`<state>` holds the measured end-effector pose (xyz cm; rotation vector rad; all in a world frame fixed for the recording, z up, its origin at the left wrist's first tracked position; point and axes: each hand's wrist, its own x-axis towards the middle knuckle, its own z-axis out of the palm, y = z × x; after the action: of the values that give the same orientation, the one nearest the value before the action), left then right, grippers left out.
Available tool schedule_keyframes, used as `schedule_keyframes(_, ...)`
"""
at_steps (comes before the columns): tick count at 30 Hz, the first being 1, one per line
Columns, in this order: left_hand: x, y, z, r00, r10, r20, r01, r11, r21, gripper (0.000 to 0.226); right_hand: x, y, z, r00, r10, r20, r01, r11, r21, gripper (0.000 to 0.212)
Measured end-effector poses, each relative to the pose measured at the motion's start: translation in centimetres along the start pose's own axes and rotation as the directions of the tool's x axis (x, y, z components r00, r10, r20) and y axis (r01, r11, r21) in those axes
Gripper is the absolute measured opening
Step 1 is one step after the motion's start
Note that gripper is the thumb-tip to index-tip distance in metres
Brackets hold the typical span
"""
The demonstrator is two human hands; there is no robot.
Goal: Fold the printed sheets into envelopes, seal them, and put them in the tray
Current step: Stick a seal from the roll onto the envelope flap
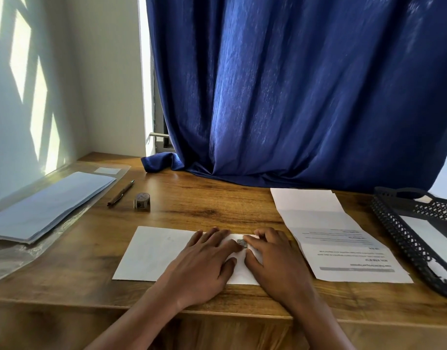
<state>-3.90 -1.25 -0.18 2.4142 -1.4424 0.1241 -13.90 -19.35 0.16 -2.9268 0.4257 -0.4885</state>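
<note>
Hands meet on a white paper envelope [156,251] lying flat at the near middle of the brown wooden desk [204,205]. The left hand [204,258] rests palm down on the envelope with fingers straight and spread, holding nothing. The right hand [270,253] lies just beside it, its fingers bent a little, and its forefinger and thumb press on a small patterned piece of tape [242,243] stuck to the envelope between the two hands; whether they pinch the piece or only press it cannot be told.

Right of the envelope lies a creased white printed sheet [338,238], its text facing away. At the far right edge stands a black perforated plastic tray [394,223] with white paper inside it.

On the far left rests a stack of pale blue paper [48,200] on a clear plastic sleeve [17,251]. Between that stack and the envelope lie a dark brown pen [120,193] and a small roll of patterned tape [142,202], standing on its edge. Behind the desk hangs a dark blue curtain [293,92], its hem touching the desk top.
</note>
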Motion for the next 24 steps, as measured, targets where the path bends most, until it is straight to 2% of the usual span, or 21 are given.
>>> schedule_keyframes(3,0.01,0.03,0.01,1.0,0.003,-0.007,-0.003,1.0,0.007,0.047,0.04,-0.04,0.09,1.0,-0.009,0.001,0.009,1.0,-0.015,0.054)
schedule_keyframes(8,0.04,0.09,-0.06,1.0,-0.009,-0.002,0.009,0.999,0.032,0.052,-0.05,0.32,-0.02,0.995,0.012,-0.098,-0.002,0.994,0.106,0.046)
schedule_keyframes(17,0.11,0.23,-0.07,0.999,-0.014,0.033,0.01,0.996,0.093,0.06,-0.13,0.41,-0.01,0.995,0.003,-0.103,0.011,0.99,0.142,0.036)
schedule_keyframes(19,0.07,0.18,-0.02,0.999,-0.022,0.037,0.019,0.996,0.086,0.063,-0.18,0.31,0.0,0.993,-0.007,-0.115,0.024,0.989,0.147,0.04)
schedule_keyframes(24,0.0,0.14,0.1,0.999,-0.033,0.029,0.031,0.996,0.081,0.068,-0.03,0.21,0.31,0.998,-0.058,-0.014,0.059,0.996,0.066,0.056)
